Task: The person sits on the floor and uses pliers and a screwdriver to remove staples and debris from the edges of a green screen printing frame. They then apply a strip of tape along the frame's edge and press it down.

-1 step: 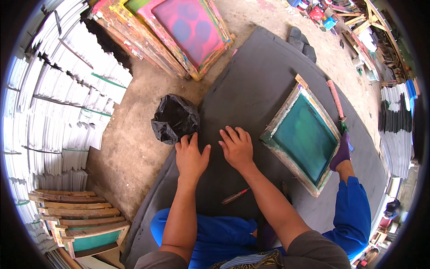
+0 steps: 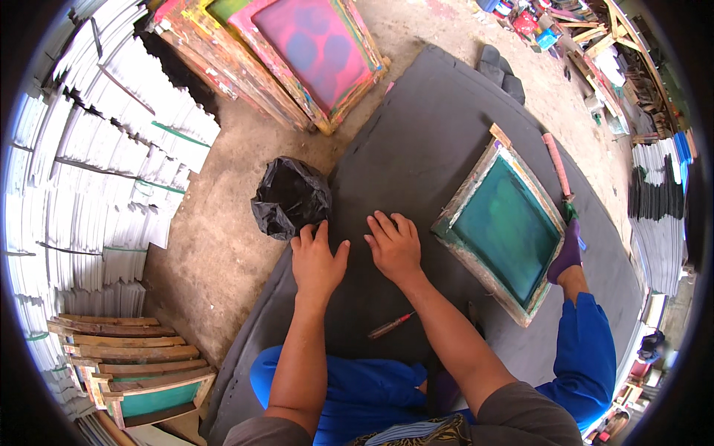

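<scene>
The left hand [image 2: 317, 260] was open just by the black plastic bag [image 2: 291, 197] at the edge of the dark mat [image 2: 416, 149], the right hand [image 2: 395, 249] open and empty near the wood-framed green printing screen [image 2: 509, 227], and I feared the purple-socked foot [image 2: 567, 256] at its corner might slip and tear the mesh.

The bag [image 2: 288, 199] sits just left of the mat [image 2: 416, 123], which bears the framed screen [image 2: 509, 232] (right of the tool [image 2: 388, 327]).

Two bare hands [image 2: 318, 266] [image 2: 396, 249]. One teal framed screen [image 2: 509, 230] — on one dark mat [image 2: 416, 134]. One black bag [image 2: 291, 195] by the mat's left edge.
</scene>
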Action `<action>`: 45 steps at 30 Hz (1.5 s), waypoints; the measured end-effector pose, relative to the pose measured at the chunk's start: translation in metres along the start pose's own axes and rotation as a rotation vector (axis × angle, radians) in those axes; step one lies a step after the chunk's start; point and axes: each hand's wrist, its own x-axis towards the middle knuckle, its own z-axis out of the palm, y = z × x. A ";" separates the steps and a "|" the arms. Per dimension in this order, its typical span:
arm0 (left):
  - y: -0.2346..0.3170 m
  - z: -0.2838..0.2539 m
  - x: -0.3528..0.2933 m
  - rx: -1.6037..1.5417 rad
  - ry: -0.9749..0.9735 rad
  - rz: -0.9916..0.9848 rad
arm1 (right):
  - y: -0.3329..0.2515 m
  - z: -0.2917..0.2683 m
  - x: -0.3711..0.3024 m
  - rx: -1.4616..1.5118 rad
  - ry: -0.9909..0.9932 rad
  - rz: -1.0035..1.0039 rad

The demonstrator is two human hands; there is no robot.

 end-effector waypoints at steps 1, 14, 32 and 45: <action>0.000 0.000 0.000 0.005 0.007 0.009 | 0.004 0.000 -0.005 -0.024 0.006 0.005; -0.004 0.007 -0.001 0.052 0.048 0.045 | 0.044 -0.012 -0.023 0.191 -0.027 0.105; 0.001 0.002 0.000 0.025 0.025 0.005 | 0.040 -0.003 0.000 0.411 -0.008 0.380; 0.003 0.000 0.000 0.004 0.023 -0.010 | 0.038 -0.004 0.005 0.473 -0.080 0.475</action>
